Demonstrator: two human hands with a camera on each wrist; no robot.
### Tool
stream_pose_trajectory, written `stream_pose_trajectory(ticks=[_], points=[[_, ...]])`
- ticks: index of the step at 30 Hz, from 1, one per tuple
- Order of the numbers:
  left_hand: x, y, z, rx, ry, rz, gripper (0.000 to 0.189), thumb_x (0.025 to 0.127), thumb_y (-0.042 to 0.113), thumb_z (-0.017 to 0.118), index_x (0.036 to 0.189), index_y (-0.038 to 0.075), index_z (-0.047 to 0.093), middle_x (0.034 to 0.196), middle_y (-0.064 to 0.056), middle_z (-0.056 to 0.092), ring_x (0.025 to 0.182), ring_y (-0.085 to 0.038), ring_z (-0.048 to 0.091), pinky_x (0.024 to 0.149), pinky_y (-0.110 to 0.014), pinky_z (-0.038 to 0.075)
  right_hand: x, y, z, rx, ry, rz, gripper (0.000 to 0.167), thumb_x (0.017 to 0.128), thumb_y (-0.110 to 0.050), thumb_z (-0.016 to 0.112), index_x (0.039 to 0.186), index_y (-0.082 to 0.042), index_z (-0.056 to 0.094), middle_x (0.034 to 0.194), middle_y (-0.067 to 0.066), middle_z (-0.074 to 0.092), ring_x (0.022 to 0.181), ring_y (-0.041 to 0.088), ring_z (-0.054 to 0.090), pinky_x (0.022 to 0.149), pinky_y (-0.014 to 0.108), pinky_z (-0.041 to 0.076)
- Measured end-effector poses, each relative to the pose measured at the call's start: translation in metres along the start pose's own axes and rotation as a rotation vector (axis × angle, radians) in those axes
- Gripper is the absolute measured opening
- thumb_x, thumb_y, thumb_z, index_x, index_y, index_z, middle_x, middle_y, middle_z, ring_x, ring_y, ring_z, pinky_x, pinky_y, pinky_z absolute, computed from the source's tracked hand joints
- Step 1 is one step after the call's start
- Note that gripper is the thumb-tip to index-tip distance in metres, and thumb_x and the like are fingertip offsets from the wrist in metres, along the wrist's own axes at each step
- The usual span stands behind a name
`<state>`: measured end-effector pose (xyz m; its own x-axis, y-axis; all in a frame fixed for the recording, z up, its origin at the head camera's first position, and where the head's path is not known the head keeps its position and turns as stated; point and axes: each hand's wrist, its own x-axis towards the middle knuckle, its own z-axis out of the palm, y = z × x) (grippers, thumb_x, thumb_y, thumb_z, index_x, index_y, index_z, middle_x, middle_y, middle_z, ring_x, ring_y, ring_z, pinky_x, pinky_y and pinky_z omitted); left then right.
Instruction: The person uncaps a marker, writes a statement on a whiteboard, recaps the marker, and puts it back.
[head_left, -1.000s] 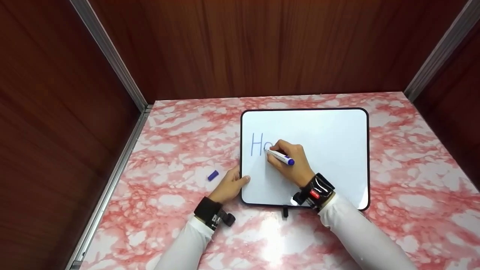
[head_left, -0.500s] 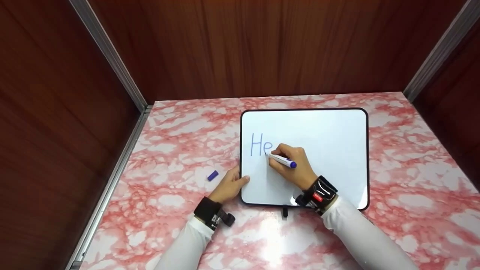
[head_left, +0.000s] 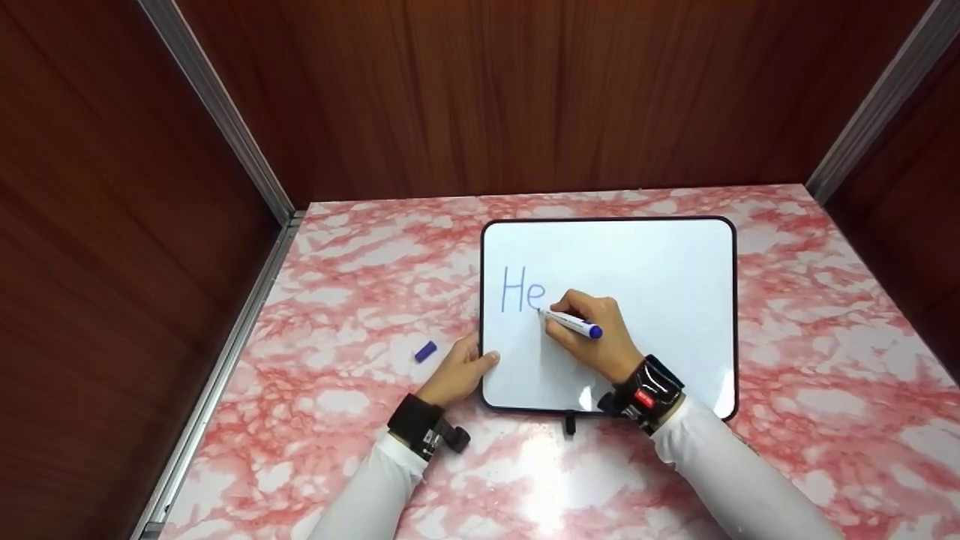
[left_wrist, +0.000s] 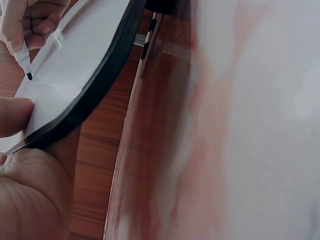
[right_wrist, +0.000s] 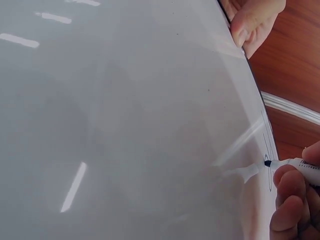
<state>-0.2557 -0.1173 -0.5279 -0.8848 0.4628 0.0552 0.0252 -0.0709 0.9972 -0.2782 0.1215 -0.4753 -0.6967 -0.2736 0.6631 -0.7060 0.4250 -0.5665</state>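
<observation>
A whiteboard with a thin black frame lies on the table, "He" written in blue at its left. My right hand pinches a white marker with a blue end, its tip at the lower end of the "e". In the right wrist view the dark marker tip meets its reflection on the board. My left hand grips the board's left edge, thumb on the white face and fingers beneath, mostly hidden in the head view. The left wrist view shows that hand around the black rim.
A blue marker cap lies on the red-and-white marbled table, left of the board. A small black tab sticks out from the board's front edge. Dark wood panels enclose the table at the back and sides.
My right hand has moved the marker down and slightly right, and the half-formed letter after the "H" now reads as an "e". My left hand and the cap stay put.
</observation>
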Motion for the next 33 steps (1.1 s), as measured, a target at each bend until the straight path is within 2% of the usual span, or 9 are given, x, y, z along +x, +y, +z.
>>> stream_pose_trajectory(ticks=[5, 12, 21, 28, 33], points=[[-0.001, 0.004, 0.0, 0.017, -0.006, 0.0, 0.042, 0.098, -0.008, 0.041, 0.139, -0.008, 0.041, 0.12, -0.025, 0.062, 0.1, -0.034, 0.065, 0.085, -0.043, 0.055, 0.0, 0.001, -0.003, -0.02, 0.023, -0.013, 0.011, 0.074, -0.003, 0.072, 0.075, -0.011, 0.065, 0.068, -0.009, 0.065, 0.051, 0.005, 0.049, 0.044, 0.019, 0.038], [0.003, -0.008, -0.003, 0.022, -0.003, 0.057, 0.042, 0.098, -0.006, 0.042, 0.14, -0.006, 0.042, 0.122, -0.023, 0.061, 0.101, -0.028, 0.065, 0.086, -0.041, 0.055, 0.002, 0.001, -0.004, -0.047, 0.045, -0.044, 0.01, 0.074, -0.003, 0.071, 0.075, -0.011, 0.065, 0.065, -0.01, 0.063, 0.05, 0.004, 0.047, 0.043, 0.019, 0.035], [0.003, -0.01, -0.002, -0.006, -0.004, 0.043, 0.041, 0.098, -0.003, 0.044, 0.139, -0.004, 0.043, 0.119, -0.022, 0.063, 0.1, -0.029, 0.065, 0.085, -0.042, 0.055, 0.001, 0.001, -0.004, -0.044, 0.032, -0.027, 0.01, 0.075, -0.004, 0.073, 0.076, -0.01, 0.064, 0.066, -0.009, 0.063, 0.05, 0.005, 0.049, 0.043, 0.018, 0.037], [0.003, -0.008, -0.002, 0.013, 0.01, 0.032, 0.039, 0.097, -0.008, 0.042, 0.136, -0.01, 0.043, 0.117, -0.026, 0.062, 0.099, -0.032, 0.065, 0.084, -0.043, 0.056, 0.0, 0.003, -0.005, -0.01, 0.022, -0.031, 0.009, 0.077, -0.007, 0.073, 0.079, -0.01, 0.065, 0.067, -0.009, 0.064, 0.052, 0.006, 0.052, 0.044, 0.019, 0.04], [0.002, -0.009, -0.001, 0.01, 0.012, 0.026, 0.04, 0.097, -0.005, 0.043, 0.137, -0.006, 0.045, 0.117, -0.022, 0.064, 0.099, -0.03, 0.066, 0.084, -0.042, 0.055, 0.0, 0.005, -0.009, 0.021, 0.051, -0.049, 0.011, 0.077, -0.007, 0.075, 0.083, -0.008, 0.066, 0.072, -0.007, 0.066, 0.056, 0.008, 0.057, 0.047, 0.019, 0.045]])
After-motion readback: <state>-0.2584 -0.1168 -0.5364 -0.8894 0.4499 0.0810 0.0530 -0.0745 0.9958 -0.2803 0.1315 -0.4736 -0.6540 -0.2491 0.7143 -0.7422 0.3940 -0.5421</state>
